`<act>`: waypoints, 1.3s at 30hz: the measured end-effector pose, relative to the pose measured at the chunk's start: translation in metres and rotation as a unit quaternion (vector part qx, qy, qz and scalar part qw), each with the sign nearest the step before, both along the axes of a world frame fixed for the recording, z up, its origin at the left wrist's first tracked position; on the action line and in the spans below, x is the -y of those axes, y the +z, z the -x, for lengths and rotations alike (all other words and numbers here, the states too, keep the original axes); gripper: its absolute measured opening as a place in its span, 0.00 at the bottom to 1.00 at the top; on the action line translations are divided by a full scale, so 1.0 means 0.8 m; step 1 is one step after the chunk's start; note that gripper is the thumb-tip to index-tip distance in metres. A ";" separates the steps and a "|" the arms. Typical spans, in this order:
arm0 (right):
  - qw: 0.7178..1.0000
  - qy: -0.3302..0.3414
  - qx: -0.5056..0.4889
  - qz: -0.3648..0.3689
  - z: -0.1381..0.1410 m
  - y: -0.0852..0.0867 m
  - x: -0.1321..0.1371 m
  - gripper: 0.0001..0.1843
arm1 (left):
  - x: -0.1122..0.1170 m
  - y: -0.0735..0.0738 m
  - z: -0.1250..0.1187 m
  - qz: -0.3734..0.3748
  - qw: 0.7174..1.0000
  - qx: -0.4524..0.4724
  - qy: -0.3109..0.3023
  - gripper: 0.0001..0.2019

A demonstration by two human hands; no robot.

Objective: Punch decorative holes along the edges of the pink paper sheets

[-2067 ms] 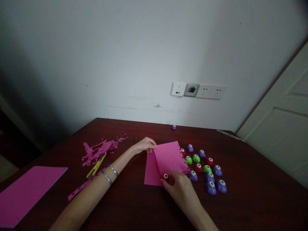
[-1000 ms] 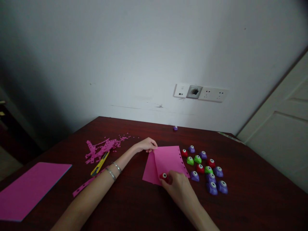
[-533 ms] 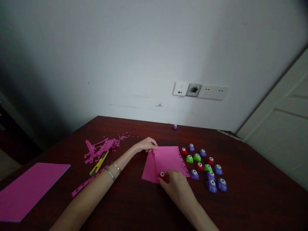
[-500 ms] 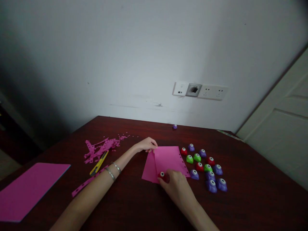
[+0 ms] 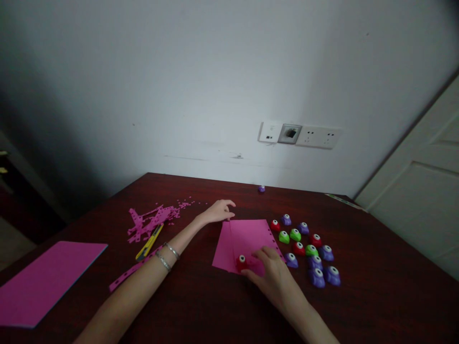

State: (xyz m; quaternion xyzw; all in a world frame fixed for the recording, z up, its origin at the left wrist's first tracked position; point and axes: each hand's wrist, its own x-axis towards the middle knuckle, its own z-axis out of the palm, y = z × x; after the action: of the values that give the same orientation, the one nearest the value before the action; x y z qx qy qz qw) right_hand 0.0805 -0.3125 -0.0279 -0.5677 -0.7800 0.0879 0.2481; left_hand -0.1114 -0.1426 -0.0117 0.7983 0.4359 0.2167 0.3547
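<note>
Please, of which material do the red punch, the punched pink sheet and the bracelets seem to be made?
Red punch: probably glossy plastic; it looks smooth and moulded. Punched pink sheet: likely matte paper or thin card; flat, without shine. Bracelets: apparently metal, silvery and shiny.

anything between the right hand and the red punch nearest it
Nothing visible stands between them: the right hand is spread beside the red punch, which sits at the near left corner of the upper pink sheet.
</note>
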 end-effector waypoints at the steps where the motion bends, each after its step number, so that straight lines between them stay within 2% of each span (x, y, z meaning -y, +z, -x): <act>1: 1.000 0.011 -0.011 -0.008 -0.008 -0.002 -0.001 0.15 | 0.002 0.000 0.000 -0.038 0.999 0.000 0.001 0.17; 4: 0.998 0.054 -0.019 0.003 -0.025 -0.008 -0.003 0.22 | 0.013 -0.004 -0.002 -0.125 0.992 -0.018 -0.029 0.12; 7: 0.995 0.087 -0.009 0.047 -0.031 -0.008 -0.004 0.25 | 0.022 -0.012 -0.003 -0.159 0.984 -0.036 -0.068 0.13; 10: 0.992 0.105 -0.008 0.069 -0.027 -0.005 -0.003 0.26 | 0.024 -0.019 -0.003 -0.139 0.986 -0.046 -0.079 0.13; 13: 0.991 0.113 -0.010 0.067 -0.022 -0.002 -0.003 0.21 | 0.020 -0.022 -0.002 -0.126 0.988 -0.048 -0.070 0.13; 17: 0.993 0.104 -0.005 0.055 -0.016 0.000 -0.004 0.15 | 0.015 -0.028 0.001 -0.124 0.989 -0.048 -0.059 0.13; 22: 0.995 0.091 0.012 0.044 -0.013 0.000 -0.004 0.14 | 0.012 -0.034 0.003 -0.107 0.992 -0.044 -0.051 0.13; 34: 0.994 0.093 0.050 0.034 -0.008 0.004 -0.006 0.12 | 0.016 -0.025 0.003 -0.061 0.997 -0.018 -0.045 0.11; 39: 0.995 0.086 0.012 0.053 -0.011 0.005 -0.004 0.13 | 0.019 -0.007 0.003 -0.055 0.998 0.004 -0.008 0.10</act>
State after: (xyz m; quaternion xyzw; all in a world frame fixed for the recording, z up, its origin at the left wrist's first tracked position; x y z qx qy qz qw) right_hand 0.0896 -0.3091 -0.0240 -0.5117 -0.8232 0.1436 0.1998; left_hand -0.1136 -0.1581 -0.0175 0.8189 0.4159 0.2405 0.3140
